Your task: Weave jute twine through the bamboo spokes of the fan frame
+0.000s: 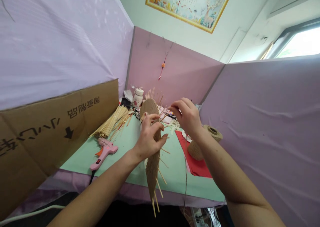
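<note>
A brown, rough-surfaced flat piece (153,167) stands nearly edge-on in front of me, with thin wooden sticks (162,176) poking out along its rim. My left hand (151,135) grips it near the middle, thumb and fingers bent over the face. To the right, my right hand (187,116) is raised beside the upper sticks, its thumb and forefinger pinched together. A thin strand seems to be at those fingertips, too fine to make out surely. Brown twine (185,173) hangs down below my right forearm, past the table's front edge.
A pink glue gun (106,152) and a bundle of wooden sticks (112,120) lie at the left, by a cardboard sheet (82,120). Twine spools (196,150) rest around red sheets (200,167) at the right. A white jar (138,98) stands behind. Partitions enclose the green tabletop (130,167).
</note>
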`<state>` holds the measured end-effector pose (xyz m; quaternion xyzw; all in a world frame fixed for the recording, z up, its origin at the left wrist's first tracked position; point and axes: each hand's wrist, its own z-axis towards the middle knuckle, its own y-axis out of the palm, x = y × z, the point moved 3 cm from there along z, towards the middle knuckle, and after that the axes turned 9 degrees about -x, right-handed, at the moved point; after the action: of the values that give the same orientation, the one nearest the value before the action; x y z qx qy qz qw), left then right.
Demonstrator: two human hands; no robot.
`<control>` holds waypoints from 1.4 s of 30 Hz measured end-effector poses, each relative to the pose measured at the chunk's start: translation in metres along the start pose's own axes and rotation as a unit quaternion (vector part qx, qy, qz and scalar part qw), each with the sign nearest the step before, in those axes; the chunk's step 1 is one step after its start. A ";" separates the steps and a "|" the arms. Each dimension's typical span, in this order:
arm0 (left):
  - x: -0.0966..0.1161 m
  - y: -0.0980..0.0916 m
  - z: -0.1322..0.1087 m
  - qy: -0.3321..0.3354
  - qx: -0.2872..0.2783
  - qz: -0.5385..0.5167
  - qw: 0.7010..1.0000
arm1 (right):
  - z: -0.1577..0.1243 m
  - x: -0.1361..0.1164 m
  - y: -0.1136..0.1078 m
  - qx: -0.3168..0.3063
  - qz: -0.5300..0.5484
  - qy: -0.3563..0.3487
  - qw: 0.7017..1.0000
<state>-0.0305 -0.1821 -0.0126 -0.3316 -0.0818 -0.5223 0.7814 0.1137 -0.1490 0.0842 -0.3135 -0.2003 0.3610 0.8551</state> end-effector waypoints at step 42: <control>-0.006 -0.007 0.009 0.009 -0.113 0.025 0.993 | 0.067 0.032 0.013 -0.111 -0.088 -0.075 0.987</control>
<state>-0.0370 -0.1731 -0.0057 -0.4148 -0.0070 -0.5116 0.7524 0.0904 -0.0919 0.1271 -0.3599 -0.3293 0.2827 0.8259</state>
